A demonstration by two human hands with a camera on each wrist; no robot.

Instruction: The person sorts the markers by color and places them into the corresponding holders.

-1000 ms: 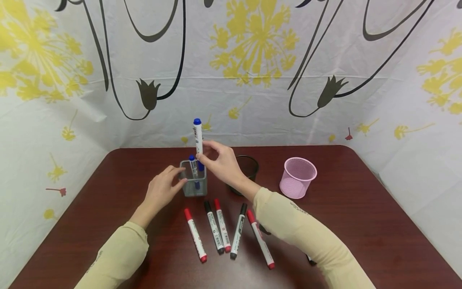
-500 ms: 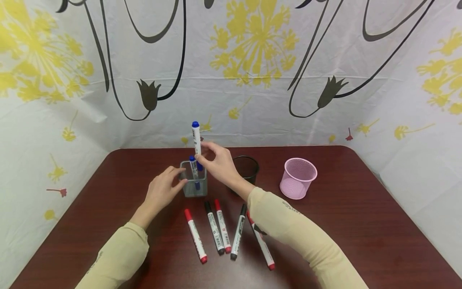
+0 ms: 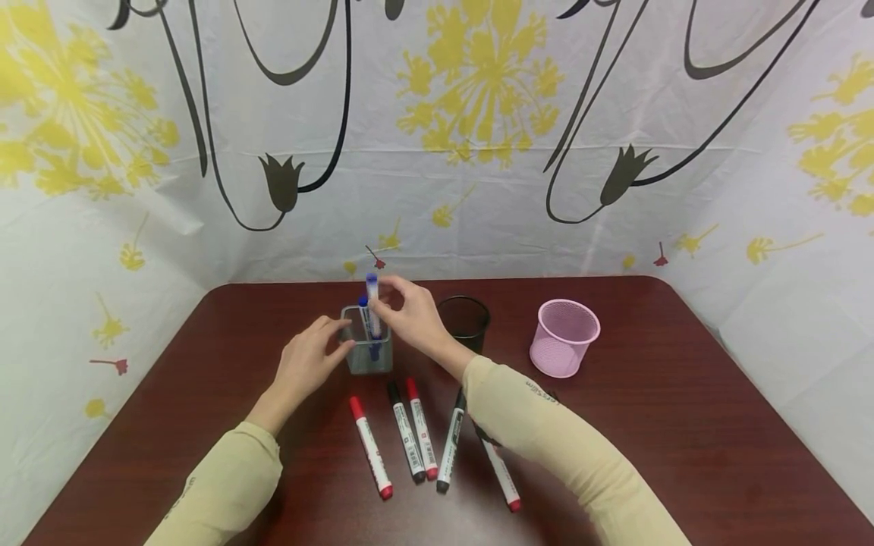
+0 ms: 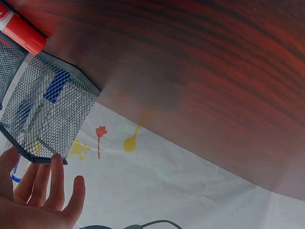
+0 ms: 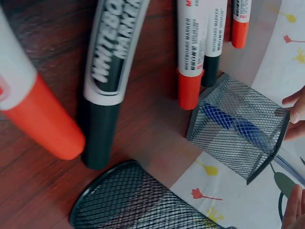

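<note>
A square grey mesh pen holder [image 3: 369, 364] stands at the left back of the table. My left hand [image 3: 310, 356] touches its left side and rim, thumb and fingers spread; in the left wrist view the straight fingertips [image 4: 57, 164] meet the rim. One blue-capped whiteboard marker [image 3: 363, 303] leans inside. A second blue marker [image 3: 372, 290], blurred, stands partly inside the holder. My right hand [image 3: 413, 315] is beside its upper part, thumb and fingers apart. Through the mesh in the right wrist view, blue caps [image 5: 252, 133] show.
A round black mesh holder [image 3: 471, 322] stands behind my right wrist, a pink one [image 3: 560, 353] further right. Red markers [image 3: 372, 451] and black markers [image 3: 406, 440] lie on the table in front; my right sleeve [image 3: 546, 428] partly covers some.
The second blue marker has dropped well down into the square holder, while my right hand has shifted only slightly left and down. My left hand has stayed at the holder.
</note>
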